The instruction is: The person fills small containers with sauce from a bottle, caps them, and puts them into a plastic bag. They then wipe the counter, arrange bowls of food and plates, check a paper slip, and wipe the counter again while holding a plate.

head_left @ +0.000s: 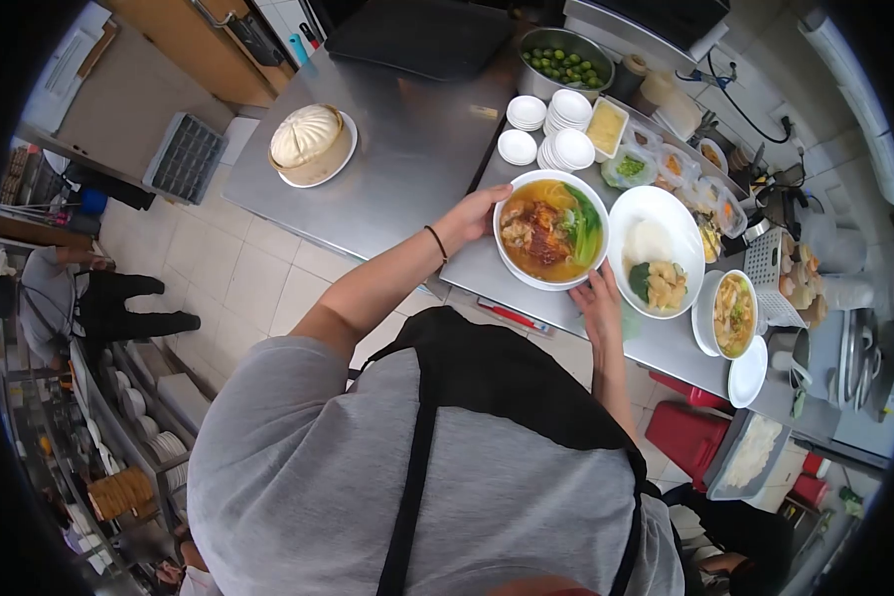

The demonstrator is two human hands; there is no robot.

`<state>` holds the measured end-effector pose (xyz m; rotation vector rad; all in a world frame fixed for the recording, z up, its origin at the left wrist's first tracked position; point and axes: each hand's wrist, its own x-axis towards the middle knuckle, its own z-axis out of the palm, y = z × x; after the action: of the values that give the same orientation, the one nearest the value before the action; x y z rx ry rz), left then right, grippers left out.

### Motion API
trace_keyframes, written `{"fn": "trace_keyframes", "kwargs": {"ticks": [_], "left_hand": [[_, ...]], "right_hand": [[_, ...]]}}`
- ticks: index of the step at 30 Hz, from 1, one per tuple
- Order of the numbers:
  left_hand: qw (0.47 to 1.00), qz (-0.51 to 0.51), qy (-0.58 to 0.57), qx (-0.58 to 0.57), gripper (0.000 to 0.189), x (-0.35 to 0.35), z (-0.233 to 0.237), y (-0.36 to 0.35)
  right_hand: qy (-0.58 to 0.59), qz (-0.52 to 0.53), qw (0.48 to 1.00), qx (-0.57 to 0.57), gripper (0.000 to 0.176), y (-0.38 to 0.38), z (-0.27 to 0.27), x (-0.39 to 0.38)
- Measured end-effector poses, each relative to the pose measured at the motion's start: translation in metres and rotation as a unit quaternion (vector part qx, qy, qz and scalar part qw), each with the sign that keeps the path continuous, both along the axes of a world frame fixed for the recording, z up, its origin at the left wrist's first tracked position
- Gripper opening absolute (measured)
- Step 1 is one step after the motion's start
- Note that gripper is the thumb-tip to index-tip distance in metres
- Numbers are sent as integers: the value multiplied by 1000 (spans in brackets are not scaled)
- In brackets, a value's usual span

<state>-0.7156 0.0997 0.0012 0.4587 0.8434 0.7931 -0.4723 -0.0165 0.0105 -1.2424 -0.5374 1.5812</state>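
A white bowl of noodle soup with meat and green leaves is held between my two hands, at the counter's front edge. My left hand grips its left rim, fingers closed on it. At the lower right of the rim, my right hand has its fingers against the bowl. Beside it on the right lies a white oval plate with rice, broccoli and pale pieces of food. Farther right is a smaller soup bowl on a white plate.
A large bun in a basket sits on the steel counter. Stacked white dishes, a pot of green fruit and food containers stand at the back. One person is at the far left; another is partly visible at lower right.
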Motion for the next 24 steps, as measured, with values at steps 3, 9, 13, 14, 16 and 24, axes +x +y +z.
{"fn": "trace_keyframes", "kwargs": {"ticks": [3, 9, 13, 14, 16, 24], "left_hand": [[1000, 9, -25, -12, 40, -18, -2, -3], [999, 49, -3, 10, 42, -93, -19, -14], [986, 150, 77, 11, 57, -146, -8, -33], [984, 157, 79, 11, 57, -159, -8, -36], [973, 200, 114, -13, 63, -184, -9, -43], [971, 225, 22, 71, 48, -258, -33, -48]], "right_hand": [[-21, 19, 1000, 3, 58, 4, 4, -15], [-26, 78, 997, -3, 60, 23, 5, -67], [-17, 157, 987, 17, 60, 47, -8, -111], [-6, 178, 984, 21, 60, 53, -7, -123], [9, 211, 977, 27, 61, 65, -8, -145], [0, 291, 956, 25, 62, 98, -47, -216]]}}
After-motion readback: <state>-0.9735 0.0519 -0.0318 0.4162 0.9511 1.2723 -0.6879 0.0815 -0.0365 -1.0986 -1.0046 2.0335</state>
